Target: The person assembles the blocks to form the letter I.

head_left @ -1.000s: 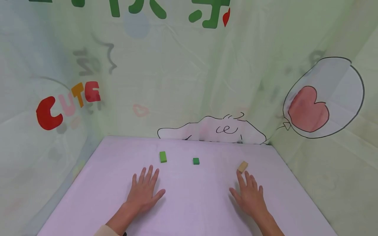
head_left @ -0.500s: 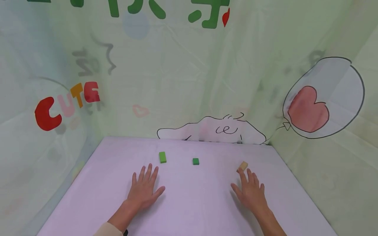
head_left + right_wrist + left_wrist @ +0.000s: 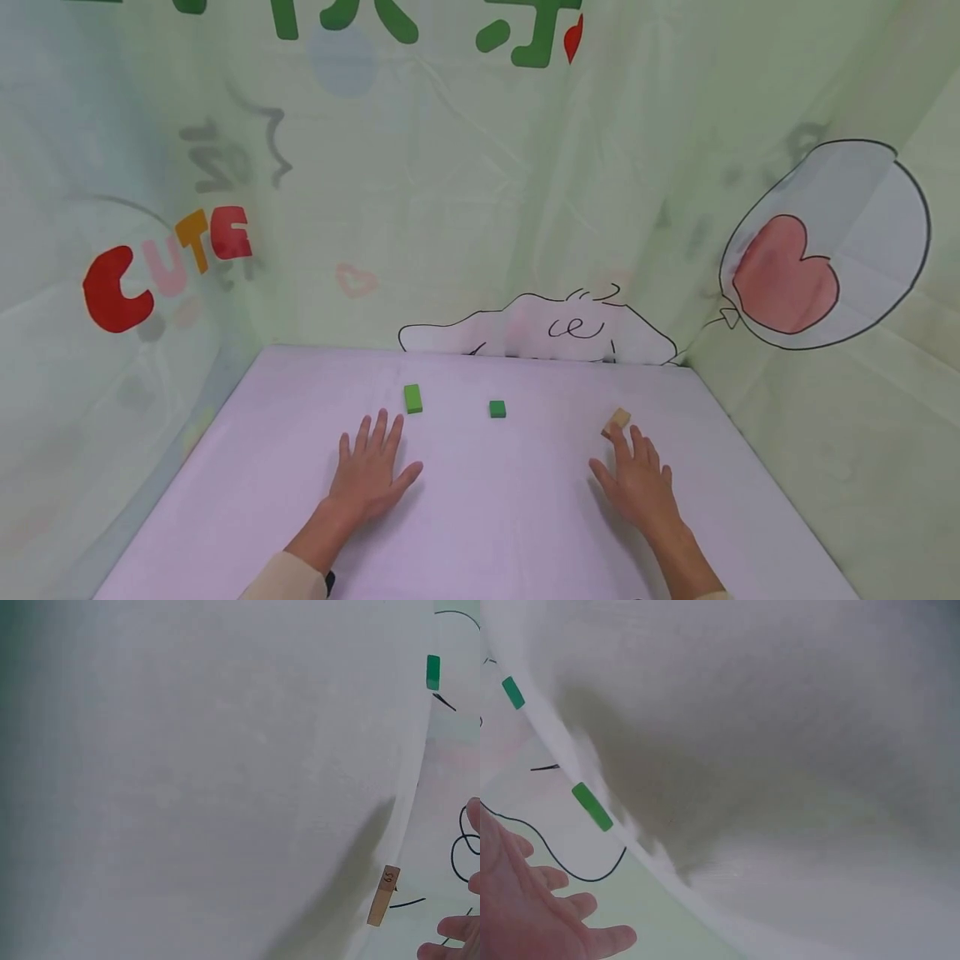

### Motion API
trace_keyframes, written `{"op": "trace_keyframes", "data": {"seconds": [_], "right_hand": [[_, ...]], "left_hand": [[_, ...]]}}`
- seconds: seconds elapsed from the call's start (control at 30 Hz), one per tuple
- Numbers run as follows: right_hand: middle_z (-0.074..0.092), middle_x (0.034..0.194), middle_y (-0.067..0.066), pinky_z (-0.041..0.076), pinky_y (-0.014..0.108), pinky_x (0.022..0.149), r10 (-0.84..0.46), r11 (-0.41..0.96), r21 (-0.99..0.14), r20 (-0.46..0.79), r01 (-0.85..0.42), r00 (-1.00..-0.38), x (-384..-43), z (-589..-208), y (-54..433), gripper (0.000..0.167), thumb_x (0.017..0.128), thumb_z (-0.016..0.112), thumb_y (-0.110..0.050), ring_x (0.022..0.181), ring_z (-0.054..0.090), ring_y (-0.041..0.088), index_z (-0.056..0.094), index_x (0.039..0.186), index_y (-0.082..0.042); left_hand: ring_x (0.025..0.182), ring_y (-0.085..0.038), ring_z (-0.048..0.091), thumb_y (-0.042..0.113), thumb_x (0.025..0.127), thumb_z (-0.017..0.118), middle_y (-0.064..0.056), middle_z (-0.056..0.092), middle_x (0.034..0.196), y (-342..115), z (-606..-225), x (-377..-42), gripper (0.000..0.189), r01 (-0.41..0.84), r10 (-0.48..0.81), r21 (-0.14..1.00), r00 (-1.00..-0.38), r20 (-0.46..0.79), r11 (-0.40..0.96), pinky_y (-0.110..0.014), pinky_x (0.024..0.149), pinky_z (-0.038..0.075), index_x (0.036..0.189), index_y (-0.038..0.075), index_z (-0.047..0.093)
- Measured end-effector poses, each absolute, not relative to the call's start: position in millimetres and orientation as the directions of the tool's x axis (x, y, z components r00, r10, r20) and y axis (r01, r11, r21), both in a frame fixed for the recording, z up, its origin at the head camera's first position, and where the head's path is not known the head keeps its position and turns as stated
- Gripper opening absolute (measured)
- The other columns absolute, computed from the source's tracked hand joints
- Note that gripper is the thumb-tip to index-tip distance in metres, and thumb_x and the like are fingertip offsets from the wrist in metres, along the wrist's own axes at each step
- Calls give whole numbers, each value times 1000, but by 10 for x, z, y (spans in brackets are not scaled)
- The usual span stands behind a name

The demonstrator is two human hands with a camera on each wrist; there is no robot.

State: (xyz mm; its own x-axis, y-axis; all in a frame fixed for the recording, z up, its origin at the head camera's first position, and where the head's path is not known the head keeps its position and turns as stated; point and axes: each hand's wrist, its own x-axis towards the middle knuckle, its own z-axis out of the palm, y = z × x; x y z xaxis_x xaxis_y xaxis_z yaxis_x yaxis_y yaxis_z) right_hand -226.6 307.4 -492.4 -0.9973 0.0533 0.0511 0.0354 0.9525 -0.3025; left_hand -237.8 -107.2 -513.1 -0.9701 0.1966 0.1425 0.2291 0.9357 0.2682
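My left hand (image 3: 367, 479) hovers palm down over the table with fingers spread, just short of a light green block (image 3: 413, 398). Its palm side fills the lower left corner of the left wrist view. My right hand (image 3: 637, 483) is spread over the table too, holding nothing. Its index fingertip overlaps the near end of a tan wooden block (image 3: 619, 417) in the head view. In the right wrist view the wooden block (image 3: 383, 895) shows dark marks on one end, apart from the fingers. Between the hands, farther back, sits a small dark green block (image 3: 497, 409).
A pale lilac cloth covers the table (image 3: 495, 517). Light curtains with printed drawings enclose it at the back and both sides, the back curtain (image 3: 450, 208) meeting the table's far edge. A balloon drawing (image 3: 825, 250) is on the right.
Both hands have drifted slightly forward, away from the body. My right index fingertip now overlaps more of the wooden block in the head view. The blocks have stayed in place.
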Motion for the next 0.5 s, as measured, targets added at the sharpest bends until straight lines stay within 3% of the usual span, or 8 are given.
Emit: {"op": "trace_keyframes", "data": {"seconds": [0.5], "right_hand": [[14,161,40,25,83,107,92,933,-352,21,79,-995,-2389,-4960,3174,79,104,52,-39,147,18,61,19,160,4]], "left_hand": [[158,-46,17,61,101,48,-20,18,172,-1040,-5044,-2589,86,182,156,291,-982,110,939,-73,121,14,166,10,21]]}}
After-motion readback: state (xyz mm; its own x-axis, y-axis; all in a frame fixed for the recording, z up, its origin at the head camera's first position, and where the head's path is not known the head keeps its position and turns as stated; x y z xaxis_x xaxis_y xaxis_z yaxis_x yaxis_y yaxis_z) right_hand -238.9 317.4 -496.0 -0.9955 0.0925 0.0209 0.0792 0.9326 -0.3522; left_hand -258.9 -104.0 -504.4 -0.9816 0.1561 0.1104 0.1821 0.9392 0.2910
